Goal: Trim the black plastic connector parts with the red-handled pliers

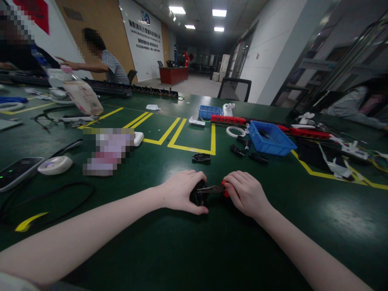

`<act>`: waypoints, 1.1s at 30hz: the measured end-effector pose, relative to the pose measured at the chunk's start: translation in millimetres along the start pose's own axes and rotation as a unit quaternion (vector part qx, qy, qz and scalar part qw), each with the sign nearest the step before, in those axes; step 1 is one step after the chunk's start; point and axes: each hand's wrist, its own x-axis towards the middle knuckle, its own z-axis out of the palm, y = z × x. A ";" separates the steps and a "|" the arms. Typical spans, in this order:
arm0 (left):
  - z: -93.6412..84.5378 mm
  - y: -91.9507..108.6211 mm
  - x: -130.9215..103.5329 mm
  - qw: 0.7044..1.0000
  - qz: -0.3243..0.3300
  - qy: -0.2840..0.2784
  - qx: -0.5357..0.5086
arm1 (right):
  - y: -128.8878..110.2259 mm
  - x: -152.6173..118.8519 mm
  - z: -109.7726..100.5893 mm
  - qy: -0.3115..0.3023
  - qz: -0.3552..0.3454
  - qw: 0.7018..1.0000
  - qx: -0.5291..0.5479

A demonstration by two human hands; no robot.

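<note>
well, my left hand (185,190) is curled round a black part (197,196), thumb on the near side and fingers on the far side, so that grip is closed on it. the part sits low over the green table (145,250), right in front of me; whether it rests on the tabletop or is held just off it, i can't tell. my right hand (247,195) is wrapped round the red handle (226,189) of the pliers (214,189), whose dark nose points left and reaches onto the part. i can't tell if the nose is biting or only lying against it.

judging by looks, the part should be light and stiff, probably hard plastic. its dark surface could be a bit slick, and any thin edges might snap under a hard twist. i'd hold it by its outer sides, fingertips clear of the metal nose. the pliers are likely heavier and rigid, best gripped far back on the red handle.

beyond my hands another black piece (201,158) lies near the yellow tape (213,139), and to its right more black pieces (258,157) lie close to a blue basket (271,148).
</note>
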 end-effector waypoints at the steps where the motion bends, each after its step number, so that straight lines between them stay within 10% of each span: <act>1: -0.3 0.2 0.0 1.000 0.000 -0.001 0.000 | 0.0 0.0 0.0 -0.003 -0.002 1.000 0.001; 33: 4.5 1.1 0.9 1.000 0.004 0.019 0.020 | 0.1 2.2 -0.6 -0.041 0.004 0.999 0.021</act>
